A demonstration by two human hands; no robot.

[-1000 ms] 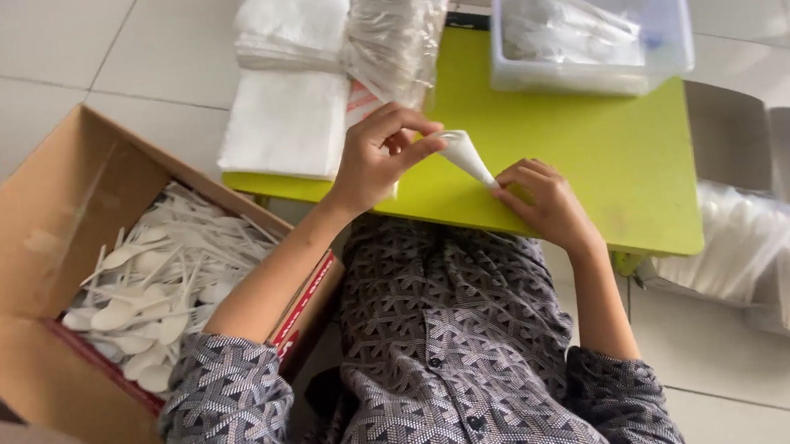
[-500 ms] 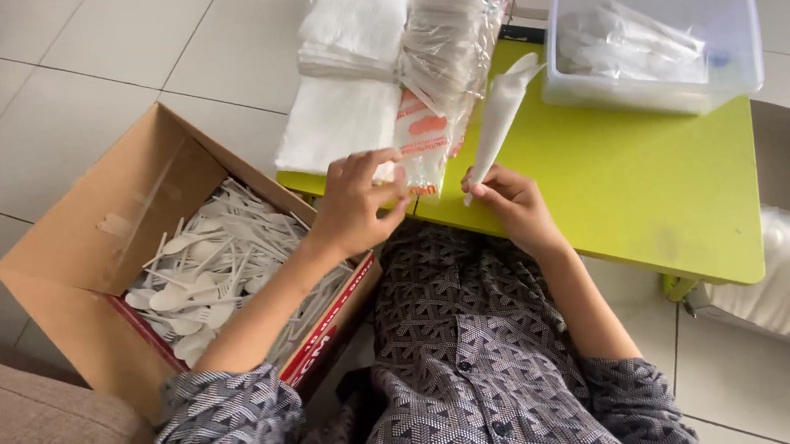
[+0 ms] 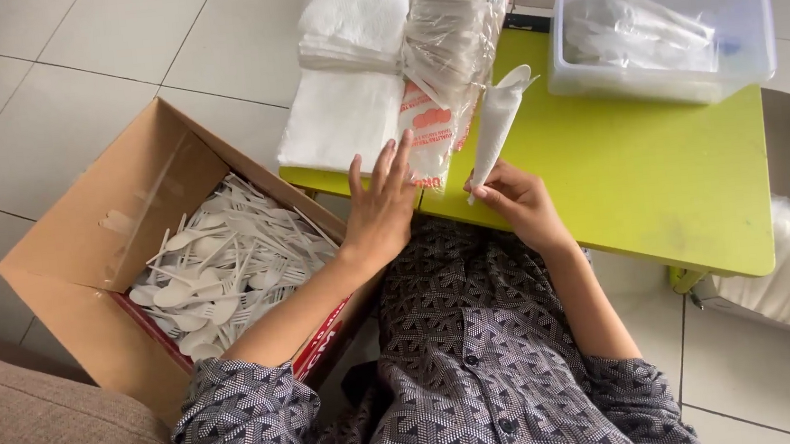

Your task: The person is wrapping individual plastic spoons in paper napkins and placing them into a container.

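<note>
On the lime-green low desk [image 3: 658,180], the right hand [image 3: 525,203] pinches a finished white napkin-wrapped cutlery roll [image 3: 497,127], held upright. The left hand [image 3: 380,209], fingers spread, holds nothing. Many white plastic spoons [image 3: 218,271] remain unwrapped in the brown cardboard box [image 3: 83,249]; several packs lie in the clear plastic tub [image 3: 664,27].

Home, tiled floor [image 3: 70,98], sofa [image 3: 43,443]
</note>
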